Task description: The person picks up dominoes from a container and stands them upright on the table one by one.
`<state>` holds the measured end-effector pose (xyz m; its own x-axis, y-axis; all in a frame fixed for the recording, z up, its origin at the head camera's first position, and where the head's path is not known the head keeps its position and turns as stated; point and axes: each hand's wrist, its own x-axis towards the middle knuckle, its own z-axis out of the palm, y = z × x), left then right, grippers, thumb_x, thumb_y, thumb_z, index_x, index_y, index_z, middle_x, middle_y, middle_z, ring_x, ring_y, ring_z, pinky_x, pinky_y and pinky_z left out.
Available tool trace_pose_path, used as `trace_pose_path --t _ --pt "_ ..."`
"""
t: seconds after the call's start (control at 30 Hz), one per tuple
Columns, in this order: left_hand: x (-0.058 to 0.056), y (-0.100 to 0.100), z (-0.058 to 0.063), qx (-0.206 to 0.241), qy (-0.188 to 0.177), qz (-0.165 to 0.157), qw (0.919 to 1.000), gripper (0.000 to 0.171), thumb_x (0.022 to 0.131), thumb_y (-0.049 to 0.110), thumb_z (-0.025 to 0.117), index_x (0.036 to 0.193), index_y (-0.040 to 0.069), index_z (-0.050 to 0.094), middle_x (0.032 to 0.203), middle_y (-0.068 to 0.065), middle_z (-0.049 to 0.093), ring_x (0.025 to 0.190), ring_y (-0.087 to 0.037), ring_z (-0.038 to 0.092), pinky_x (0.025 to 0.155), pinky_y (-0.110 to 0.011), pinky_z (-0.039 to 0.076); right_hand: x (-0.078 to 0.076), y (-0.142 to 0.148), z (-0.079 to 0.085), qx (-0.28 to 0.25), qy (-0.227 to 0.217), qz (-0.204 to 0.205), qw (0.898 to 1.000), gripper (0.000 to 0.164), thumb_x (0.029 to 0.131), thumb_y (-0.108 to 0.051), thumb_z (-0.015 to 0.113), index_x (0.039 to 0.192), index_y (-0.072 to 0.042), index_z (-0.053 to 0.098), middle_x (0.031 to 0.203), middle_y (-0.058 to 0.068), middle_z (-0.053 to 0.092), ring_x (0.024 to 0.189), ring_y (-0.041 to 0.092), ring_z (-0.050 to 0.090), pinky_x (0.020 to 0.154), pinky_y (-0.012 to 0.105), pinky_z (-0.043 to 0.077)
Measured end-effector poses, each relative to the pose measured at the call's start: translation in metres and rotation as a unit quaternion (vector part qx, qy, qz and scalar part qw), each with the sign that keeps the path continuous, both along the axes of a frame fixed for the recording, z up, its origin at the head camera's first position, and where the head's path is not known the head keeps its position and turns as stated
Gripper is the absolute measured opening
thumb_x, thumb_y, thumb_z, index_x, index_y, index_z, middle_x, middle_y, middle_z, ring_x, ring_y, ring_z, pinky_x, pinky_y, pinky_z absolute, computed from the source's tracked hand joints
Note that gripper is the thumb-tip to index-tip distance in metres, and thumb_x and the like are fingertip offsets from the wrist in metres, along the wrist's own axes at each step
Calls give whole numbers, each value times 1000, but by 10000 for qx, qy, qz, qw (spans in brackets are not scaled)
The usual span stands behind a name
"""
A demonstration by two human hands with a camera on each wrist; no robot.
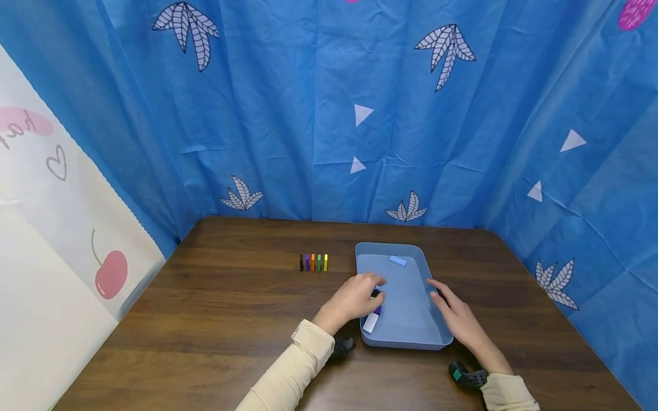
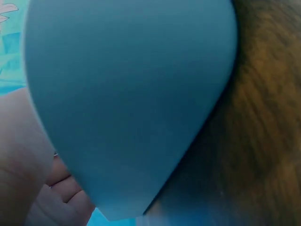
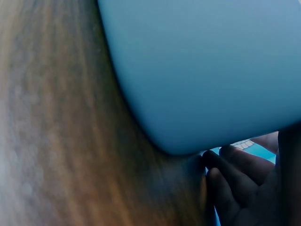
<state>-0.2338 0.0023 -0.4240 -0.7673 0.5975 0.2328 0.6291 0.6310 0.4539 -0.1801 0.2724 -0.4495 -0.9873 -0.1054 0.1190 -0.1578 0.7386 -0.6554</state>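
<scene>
In the head view, a blue tray lies on the brown surface. The left hand reaches over the tray's left side, fingers bent; a dark piece shows between thumb and fingers, but I cannot tell whether the grip pinches it. A white block and a purple piece lie just below the thumb, inside the tray; a light-blue block lies near its far end. The right hand is by the right wall, its grip loosely spread. Left of the tray, a row of five coloured blocks sits on the surface.

In the left wrist view, the tray's outer wall hides the fingertips.

In the right wrist view, relaxed fingers show beside the wall.
</scene>
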Motion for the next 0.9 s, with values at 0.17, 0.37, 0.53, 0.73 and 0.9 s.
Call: trace_pose_path --t 0.17,0.37,0.53,0.73,0.9 --pt "0 1 -4 -49 193 97 9998 32 99 21 67 128 7 71 129 -5 71 121 -17 65 100 -28 55 -1 1 0 -6 8 11 10000 54 113 -38 34 159 -9 35 159 28 39 137 52 47 105 69 41" --pt "0 2 -8 -98 425 175 9989 30 98 20 69 126 8 73 124 -4 73 116 -16 68 96 -27 56 -1 1 0 11 27 18 10000 54 114 -37 35 159 -8 35 158 29 38 137 53 46 104 69 41" --pt "1 5 -11 -259 776 190 9965 26 96 18 69 120 9 75 118 -3 75 110 -17 69 90 -28 58 0 1 -1 26 19 1 10000 54 114 -37 35 159 -8 36 159 29 39 137 53 47 104 69 42" --pt "1 8 -14 -446 1163 221 9920 23 95 18 72 116 10 76 109 -3 76 100 -15 71 80 -26 59 -1 1 -1 35 -13 -19 10000 54 113 -38 35 159 -8 36 159 29 39 138 52 46 106 69 41" --pt "1 10 -15 -523 1268 235 9903 21 93 17 72 113 12 78 105 0 77 94 -12 71 75 -24 58 -1 2 -1 60 -25 -35 10000 54 113 -38 35 159 -8 36 159 28 39 139 52 45 106 70 41"
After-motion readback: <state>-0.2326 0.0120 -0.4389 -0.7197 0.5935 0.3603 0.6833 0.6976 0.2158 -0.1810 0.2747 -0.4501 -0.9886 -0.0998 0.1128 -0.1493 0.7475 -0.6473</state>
